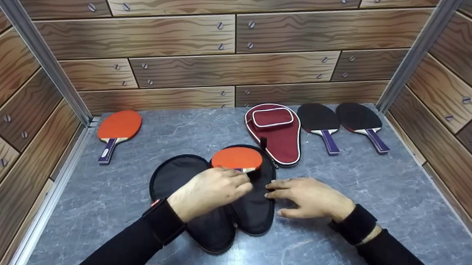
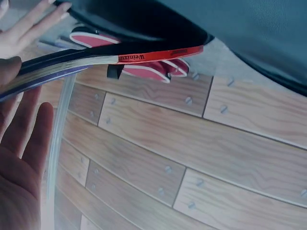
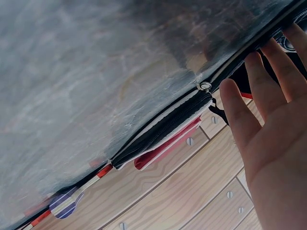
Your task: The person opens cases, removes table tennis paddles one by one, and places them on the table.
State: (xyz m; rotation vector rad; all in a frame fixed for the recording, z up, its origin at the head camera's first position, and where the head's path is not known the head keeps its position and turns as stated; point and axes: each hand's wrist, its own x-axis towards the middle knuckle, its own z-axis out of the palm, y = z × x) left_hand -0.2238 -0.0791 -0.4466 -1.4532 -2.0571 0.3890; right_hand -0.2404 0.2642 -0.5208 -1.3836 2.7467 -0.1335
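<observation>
A black zippered paddle case (image 1: 183, 174) lies spread open on the table, its two halves side by side. Over the right half is an orange-faced table tennis paddle (image 1: 236, 158), gripped at its handle by my left hand (image 1: 211, 190). The left wrist view shows the paddle's edge (image 2: 160, 55) tilted above the case, its handle between thumb and fingers. My right hand (image 1: 311, 197) has its fingers extended at the right rim of the case, touching or nearly touching it. A zipper pull (image 3: 205, 86) is near those fingers in the right wrist view.
A dark red paddle case (image 1: 279, 142) with white piping lies behind the black one. Two black-faced paddles (image 1: 319, 117) lie to its right. Another orange paddle (image 1: 120, 125) is at the far left. Wood-patterned walls (image 1: 215, 68) enclose the grey table (image 1: 309, 251).
</observation>
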